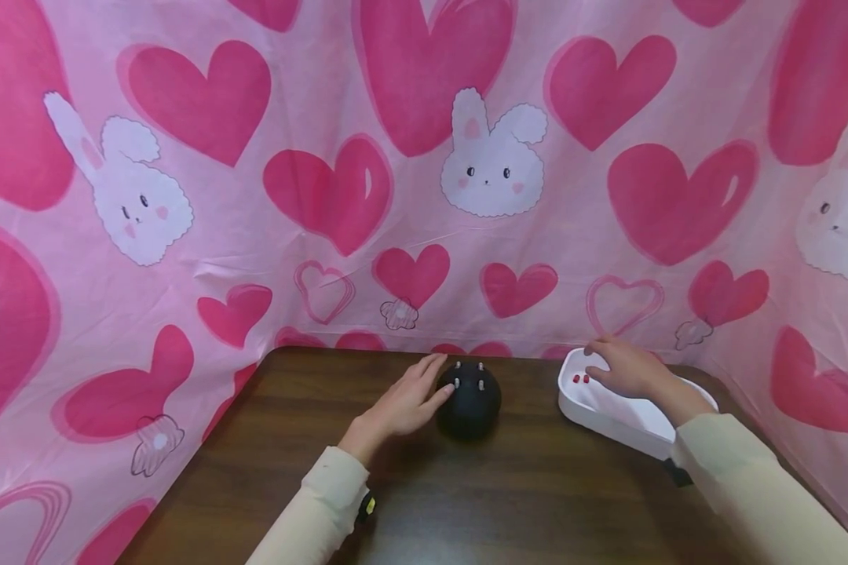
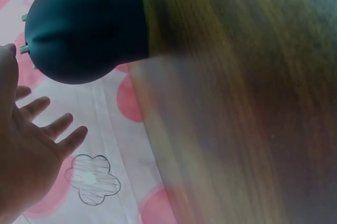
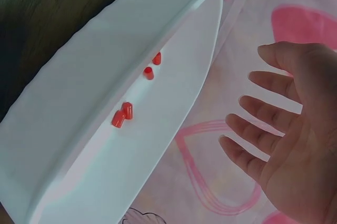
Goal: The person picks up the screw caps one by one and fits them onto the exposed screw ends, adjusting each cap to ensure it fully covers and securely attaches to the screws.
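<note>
A round black object (image 1: 469, 416) stands on the table, with several short metal pegs (image 1: 481, 385) sticking up from its top. My left hand (image 1: 406, 400) is at its left side, fingers extended, thumb tip close by the pegs. In the left wrist view the black body (image 2: 84, 26) widens above a narrower base. Over the white tray (image 1: 611, 428) hovers my right hand (image 1: 629, 369), fingers spread and slightly bent, holding nothing. Small red caps (image 3: 118, 118) lie inside the tray, several showing in the right wrist view.
The brown wooden table (image 1: 537, 502) ends at a pink cloth backdrop (image 1: 424, 227) with hearts and rabbits, which also rises along both sides. The tray sits near the table's back right corner, to the right of the black object.
</note>
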`<move>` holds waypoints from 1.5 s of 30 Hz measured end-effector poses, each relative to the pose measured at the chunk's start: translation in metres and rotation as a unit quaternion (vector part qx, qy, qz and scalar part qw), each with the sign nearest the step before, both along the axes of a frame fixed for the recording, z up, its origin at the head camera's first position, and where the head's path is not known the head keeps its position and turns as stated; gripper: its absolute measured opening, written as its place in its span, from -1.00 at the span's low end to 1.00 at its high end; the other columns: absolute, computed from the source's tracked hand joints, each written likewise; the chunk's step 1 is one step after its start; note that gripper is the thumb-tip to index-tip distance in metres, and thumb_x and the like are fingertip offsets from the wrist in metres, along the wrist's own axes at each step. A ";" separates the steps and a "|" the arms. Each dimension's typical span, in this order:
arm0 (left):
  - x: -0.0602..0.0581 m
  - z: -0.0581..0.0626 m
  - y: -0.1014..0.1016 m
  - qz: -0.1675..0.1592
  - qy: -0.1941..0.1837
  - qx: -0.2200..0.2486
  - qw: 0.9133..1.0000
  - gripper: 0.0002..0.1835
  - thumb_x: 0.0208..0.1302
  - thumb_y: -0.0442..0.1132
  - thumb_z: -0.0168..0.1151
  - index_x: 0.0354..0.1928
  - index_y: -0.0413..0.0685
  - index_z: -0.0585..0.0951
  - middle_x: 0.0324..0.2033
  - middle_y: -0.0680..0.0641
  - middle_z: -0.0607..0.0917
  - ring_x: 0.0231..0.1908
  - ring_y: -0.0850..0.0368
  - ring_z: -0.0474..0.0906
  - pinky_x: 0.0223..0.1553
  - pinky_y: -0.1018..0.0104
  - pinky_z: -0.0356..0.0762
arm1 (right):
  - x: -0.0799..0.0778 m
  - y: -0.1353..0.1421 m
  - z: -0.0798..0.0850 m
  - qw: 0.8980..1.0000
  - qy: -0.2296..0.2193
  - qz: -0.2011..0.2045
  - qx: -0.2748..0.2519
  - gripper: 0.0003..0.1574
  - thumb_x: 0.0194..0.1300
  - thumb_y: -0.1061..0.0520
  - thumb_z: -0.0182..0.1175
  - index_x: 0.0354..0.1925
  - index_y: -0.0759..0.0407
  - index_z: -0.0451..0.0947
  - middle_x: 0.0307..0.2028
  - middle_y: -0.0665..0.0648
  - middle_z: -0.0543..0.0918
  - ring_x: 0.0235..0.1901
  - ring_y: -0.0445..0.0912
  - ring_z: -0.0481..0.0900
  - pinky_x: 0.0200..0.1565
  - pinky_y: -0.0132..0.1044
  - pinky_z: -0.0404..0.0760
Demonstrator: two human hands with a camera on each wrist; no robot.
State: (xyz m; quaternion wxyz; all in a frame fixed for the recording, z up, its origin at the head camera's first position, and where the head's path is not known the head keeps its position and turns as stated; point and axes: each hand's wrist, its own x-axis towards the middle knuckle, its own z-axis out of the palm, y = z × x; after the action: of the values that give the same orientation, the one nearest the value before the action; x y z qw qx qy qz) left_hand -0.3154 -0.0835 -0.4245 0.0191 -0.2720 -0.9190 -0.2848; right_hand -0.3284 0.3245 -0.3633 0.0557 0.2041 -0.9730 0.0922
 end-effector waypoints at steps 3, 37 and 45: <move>0.000 -0.002 0.003 -0.005 0.000 -0.002 1.000 -0.18 0.52 0.26 -0.03 0.65 0.10 0.04 0.60 0.01 0.11 0.57 0.02 0.03 0.49 -0.07 0.15 | -0.003 0.006 -0.001 1.000 -0.012 -0.010 0.003 -0.51 0.34 0.02 0.30 0.11 0.30 0.59 0.05 0.35 0.63 0.07 0.32 0.59 0.06 0.36 0.56; -0.004 -0.012 0.027 -0.011 -0.054 0.015 0.998 0.04 0.44 0.38 -0.03 0.66 -0.03 -0.21 0.64 -0.06 -0.12 0.61 0.03 -0.14 0.54 -0.01 0.02 | -0.038 0.030 -0.013 0.989 -0.135 -0.023 -0.046 -0.45 0.30 0.21 0.35 0.15 0.50 0.47 -0.04 0.47 0.62 -0.01 0.37 0.58 0.00 0.23 0.63; -0.004 -0.018 0.029 -0.014 -0.067 0.030 0.997 0.02 0.46 0.37 -0.06 0.65 -0.03 -0.22 0.65 -0.04 -0.12 0.61 0.02 -0.15 0.54 -0.03 0.01 | -0.046 0.025 -0.024 0.992 -0.116 0.010 -0.043 -0.50 0.24 0.31 0.35 0.07 0.59 0.49 -0.11 0.50 0.63 -0.07 0.37 0.61 -0.03 0.20 0.66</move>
State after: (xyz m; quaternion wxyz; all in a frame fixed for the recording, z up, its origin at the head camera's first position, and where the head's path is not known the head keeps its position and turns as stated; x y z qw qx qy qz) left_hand -0.3194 -0.0542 -0.4423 -0.0380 -0.2640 -0.9055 -0.3300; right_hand -0.3745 0.3491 -0.3871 -0.0498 0.1993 -0.9660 0.1571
